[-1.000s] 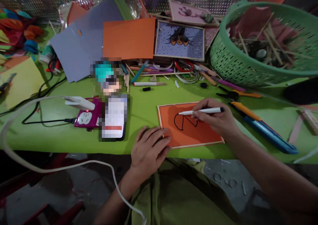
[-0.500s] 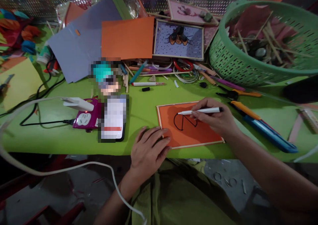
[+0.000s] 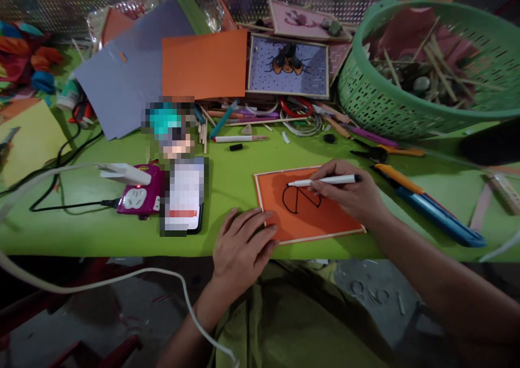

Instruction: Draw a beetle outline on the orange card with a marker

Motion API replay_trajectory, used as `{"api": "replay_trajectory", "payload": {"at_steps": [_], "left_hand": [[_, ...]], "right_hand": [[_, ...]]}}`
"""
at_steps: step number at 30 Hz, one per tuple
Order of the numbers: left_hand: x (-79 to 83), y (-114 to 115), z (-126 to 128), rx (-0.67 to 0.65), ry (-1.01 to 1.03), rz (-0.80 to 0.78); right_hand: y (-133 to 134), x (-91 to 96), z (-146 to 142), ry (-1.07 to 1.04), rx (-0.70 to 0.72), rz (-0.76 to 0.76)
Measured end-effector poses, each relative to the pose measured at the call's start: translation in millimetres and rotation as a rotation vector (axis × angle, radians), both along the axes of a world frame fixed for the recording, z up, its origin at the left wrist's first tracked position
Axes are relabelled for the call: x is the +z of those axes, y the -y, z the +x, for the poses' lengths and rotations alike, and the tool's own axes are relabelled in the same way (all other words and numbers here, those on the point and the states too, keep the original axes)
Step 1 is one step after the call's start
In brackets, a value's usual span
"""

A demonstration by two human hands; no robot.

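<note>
An orange card (image 3: 325, 221) with a thin pale wooden border lies on the green table at the middle front. Black curved and straight lines are drawn on it. My right hand (image 3: 349, 189) is closed round a white marker (image 3: 335, 181) with a black end, and its tip meets the card at the top of the drawn lines. My left hand (image 3: 246, 243) lies with stretched fingers over the card's lower left corner and the table beside it. A black marker cap (image 3: 236, 147) lies on the table behind the card.
A green basket (image 3: 382, 99) of sticks and stones stands back right. Right of the card lie a blue cutter knife (image 3: 439, 211) and orange-handled pliers (image 3: 382, 152). A phone (image 3: 184, 194) and a purple socket box (image 3: 140, 194) with cables sit left. Behind is a framed beetle picture (image 3: 260, 75).
The view has shifted slightly, moving the table's things a little left. The marker tip has moved slightly along the top of the drawing. Both hands keep their poses.
</note>
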State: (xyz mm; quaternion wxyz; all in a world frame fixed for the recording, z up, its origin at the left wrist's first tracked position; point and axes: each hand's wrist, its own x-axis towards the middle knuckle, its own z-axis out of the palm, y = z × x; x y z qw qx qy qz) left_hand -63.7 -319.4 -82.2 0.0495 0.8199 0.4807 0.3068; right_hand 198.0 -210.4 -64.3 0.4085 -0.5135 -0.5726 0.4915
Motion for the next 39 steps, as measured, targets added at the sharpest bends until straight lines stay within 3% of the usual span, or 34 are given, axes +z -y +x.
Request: {"api": "replay_trajectory", "payload": {"at_steps": [39], "left_hand": [[3.0, -3.1, -2.5, -0.021, -0.003, 0.029]], "right_hand": [[2.1, -3.1, 4.6, 0.131, -0.132, 0.141]]}}
